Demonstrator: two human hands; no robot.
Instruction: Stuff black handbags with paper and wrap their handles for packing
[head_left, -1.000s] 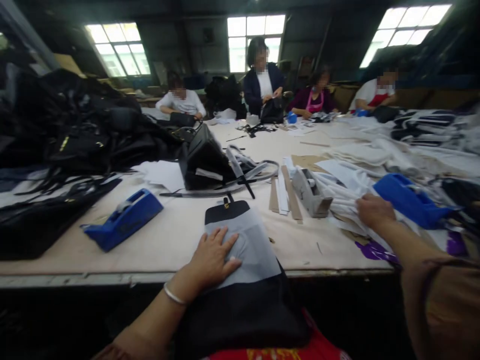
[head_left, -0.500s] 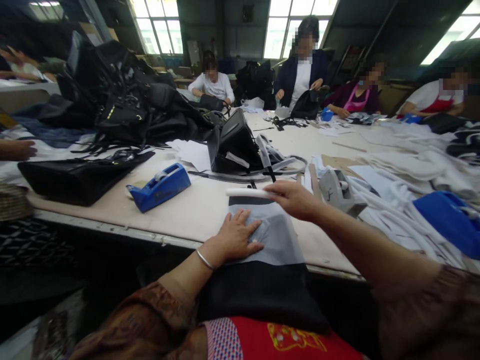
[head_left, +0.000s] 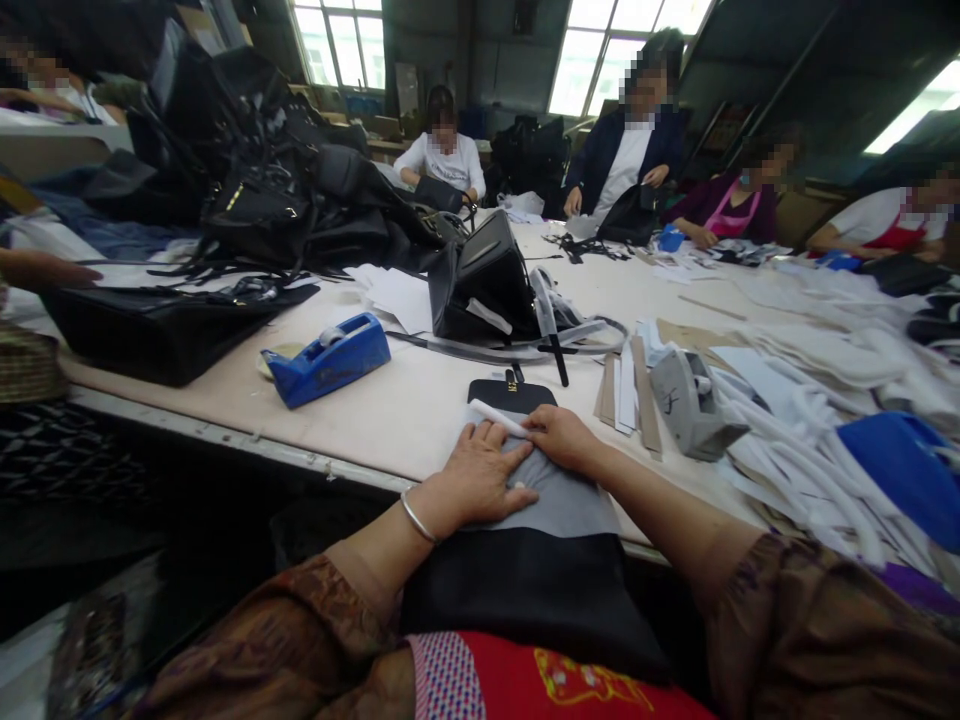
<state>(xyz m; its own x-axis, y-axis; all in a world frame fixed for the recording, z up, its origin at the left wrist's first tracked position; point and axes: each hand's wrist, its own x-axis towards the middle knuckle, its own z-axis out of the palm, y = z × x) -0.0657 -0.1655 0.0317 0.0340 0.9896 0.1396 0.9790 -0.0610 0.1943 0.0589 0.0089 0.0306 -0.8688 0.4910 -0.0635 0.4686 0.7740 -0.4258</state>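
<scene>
A black bag [head_left: 517,580] lies over the table edge in front of me, a thin translucent whitish sheet [head_left: 577,505] covering its upper part. My left hand [head_left: 484,475] rests flat on that sheet with its fingers spread. Between the fingertips of my right hand [head_left: 562,435] is one end of a white tube-like strip [head_left: 495,417], slanting across the sheet's far edge close to my left fingers. Whether the strip is a separate piece or a rolled edge I cannot tell. Just beyond, a black flap [head_left: 491,390] with a gold clasp [head_left: 513,384] shows.
A blue tape dispenser [head_left: 337,355] stands to the left, a grey one [head_left: 694,405] to the right beside card strips [head_left: 622,395]. A black bag [head_left: 480,280] is farther back. White strips [head_left: 810,480] lie right, black bags [head_left: 262,200] are heaped left. Several people work around the table.
My right hand has come nearer, toward my left hand, bringing the white strip down onto the sheet at a slant. The black flap and clasp now show beyond it. The view has shifted slightly.
</scene>
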